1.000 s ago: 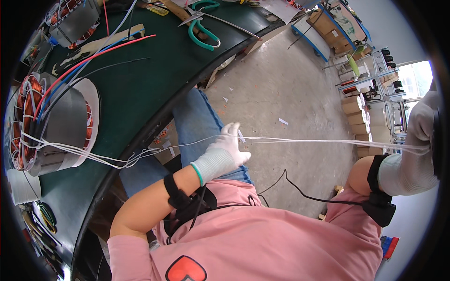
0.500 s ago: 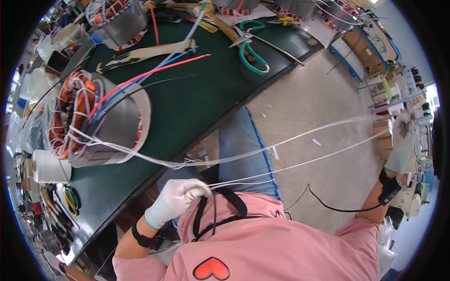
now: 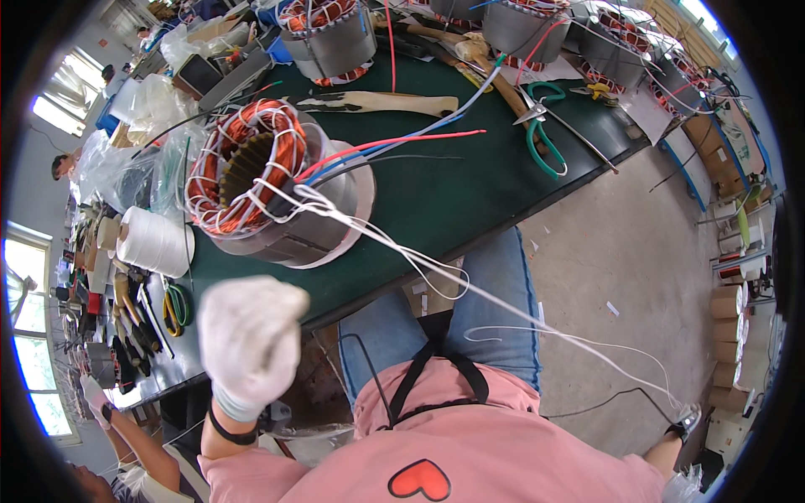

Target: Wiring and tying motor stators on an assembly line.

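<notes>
My left hand (image 3: 251, 345), in a white glove and blurred by motion, is raised by the table's near edge. Its fingers look curled in, and no cord shows at them. At the far right, my right hand (image 3: 689, 416) is mostly hidden beyond the wrist; a white cord (image 3: 537, 320) runs taut to it. That cord comes from a motor stator (image 3: 293, 235) with copper windings laced in white, lying on its side on the dark green table (image 3: 419, 194). Red, blue and black lead wires (image 3: 394, 141) stick out from the windings. A loose loop hangs off the cord.
Green-handled scissors (image 3: 547, 151), a hammer (image 3: 496, 82) and a flat wooden strip (image 3: 377, 103) lie on the table. More stators (image 3: 528, 35) stand behind. A white cord spool (image 3: 156, 241) and hand tools are at left. A co-worker's arm (image 3: 138, 440) shows lower left.
My left hand has come away from the white cords and moved left and up. My right hand has dropped lower and nearer, drawing the cord straight. The view has shifted, moving the table rightward.
</notes>
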{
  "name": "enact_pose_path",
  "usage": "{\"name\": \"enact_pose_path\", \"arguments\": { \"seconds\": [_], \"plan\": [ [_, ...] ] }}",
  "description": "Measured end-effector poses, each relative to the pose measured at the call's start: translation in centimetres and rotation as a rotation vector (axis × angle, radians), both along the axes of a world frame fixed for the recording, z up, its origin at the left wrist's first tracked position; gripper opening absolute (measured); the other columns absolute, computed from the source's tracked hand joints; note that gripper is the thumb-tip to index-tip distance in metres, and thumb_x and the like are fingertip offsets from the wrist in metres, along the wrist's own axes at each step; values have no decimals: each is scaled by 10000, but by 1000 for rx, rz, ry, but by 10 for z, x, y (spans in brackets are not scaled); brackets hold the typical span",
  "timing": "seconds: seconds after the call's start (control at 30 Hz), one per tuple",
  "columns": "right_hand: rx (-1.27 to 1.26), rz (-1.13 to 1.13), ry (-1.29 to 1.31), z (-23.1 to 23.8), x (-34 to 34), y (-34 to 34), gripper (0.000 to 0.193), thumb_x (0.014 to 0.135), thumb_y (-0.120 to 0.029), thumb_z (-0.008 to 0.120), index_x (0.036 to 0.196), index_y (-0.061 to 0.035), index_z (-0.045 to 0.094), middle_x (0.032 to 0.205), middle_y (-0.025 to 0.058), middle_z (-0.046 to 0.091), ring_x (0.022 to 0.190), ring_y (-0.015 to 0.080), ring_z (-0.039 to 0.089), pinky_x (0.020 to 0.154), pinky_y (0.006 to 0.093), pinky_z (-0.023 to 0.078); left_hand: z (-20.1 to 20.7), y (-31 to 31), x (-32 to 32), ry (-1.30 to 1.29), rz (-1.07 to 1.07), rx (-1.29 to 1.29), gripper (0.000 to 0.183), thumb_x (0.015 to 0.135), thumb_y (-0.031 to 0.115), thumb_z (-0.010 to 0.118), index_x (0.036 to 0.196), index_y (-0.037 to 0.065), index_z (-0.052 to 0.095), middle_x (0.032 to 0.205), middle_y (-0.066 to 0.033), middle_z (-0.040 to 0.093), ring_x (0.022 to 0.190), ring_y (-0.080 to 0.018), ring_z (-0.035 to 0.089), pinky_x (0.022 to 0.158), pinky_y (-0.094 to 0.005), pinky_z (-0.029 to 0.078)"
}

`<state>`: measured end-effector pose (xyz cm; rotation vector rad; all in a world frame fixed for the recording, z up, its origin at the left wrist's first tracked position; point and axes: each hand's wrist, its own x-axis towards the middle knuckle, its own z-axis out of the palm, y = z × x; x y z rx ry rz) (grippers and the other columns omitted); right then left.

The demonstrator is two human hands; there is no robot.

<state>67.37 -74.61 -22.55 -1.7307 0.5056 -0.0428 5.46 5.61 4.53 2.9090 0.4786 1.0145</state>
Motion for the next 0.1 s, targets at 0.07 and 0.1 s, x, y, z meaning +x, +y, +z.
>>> {"name": "enact_pose_path", "arguments": {
  "seconds": [0.07, 0.1],
  "plan": [
    [-5, -33, 142, -28, -25, -4, 447, 1096, -297, 403, 1532, -198, 425, 1360, 44, 598, 1055, 202, 622, 876, 374, 548, 20, 10, 13, -18, 125, 243, 392, 742, 12, 771, 1124, 75, 710, 1064, -95, 723, 981, -347, 695, 874, -421, 524],
    [-4, -7, 149, -32, -14, 11, 447, 1096, -297, 403, 1532, -198, 425, 1360, 44, 598, 1055, 202, 622, 876, 374, 548, 27, 19, 16, 8, 223, 353, 435, 739, 14, 776, 1164, 76, 702, 1086, -93, 722, 1043, -355, 685, 935, -439, 510]
  ]
}}
